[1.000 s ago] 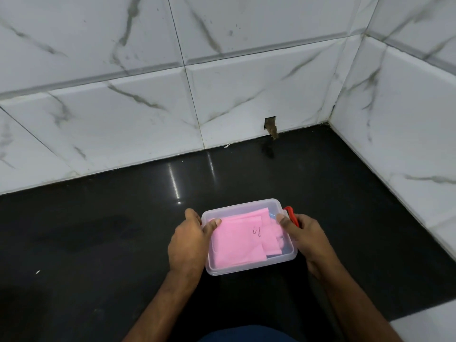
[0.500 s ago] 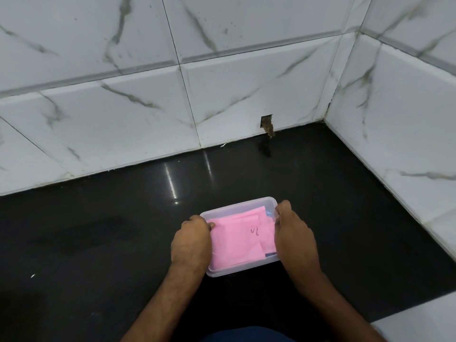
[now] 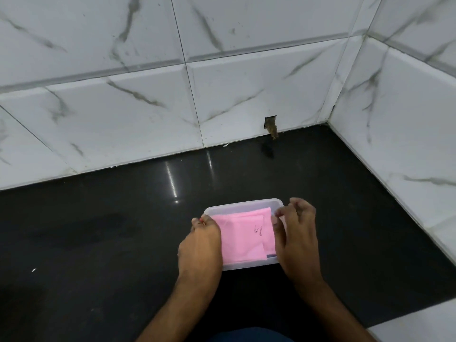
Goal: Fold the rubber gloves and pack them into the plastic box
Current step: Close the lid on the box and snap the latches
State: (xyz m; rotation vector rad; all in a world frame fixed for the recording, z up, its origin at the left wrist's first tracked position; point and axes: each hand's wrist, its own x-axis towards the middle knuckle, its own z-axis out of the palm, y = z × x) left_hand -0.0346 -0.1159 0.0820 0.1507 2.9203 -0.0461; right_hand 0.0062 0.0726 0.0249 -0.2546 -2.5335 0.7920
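A clear plastic box (image 3: 243, 206) sits on the glossy black desk (image 3: 98, 230), near its front edge and well apart from the white marble-veined wall tiles (image 3: 148, 107). Folded pink rubber gloves (image 3: 243, 239) lie flat inside it, a small dark mark on the top fold. The left hand (image 3: 201, 245) grips the box's left rim with curled fingers. The right hand (image 3: 297, 233) rests over the right rim, fingers bent and pinching at that edge. A small hole (image 3: 270, 123) shows low in the far wall.

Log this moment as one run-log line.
stage: packing | gloves: pink, folded, inside box | box: on black counter, no lid visible | left hand: on box's left edge | right hand: at box's right edge
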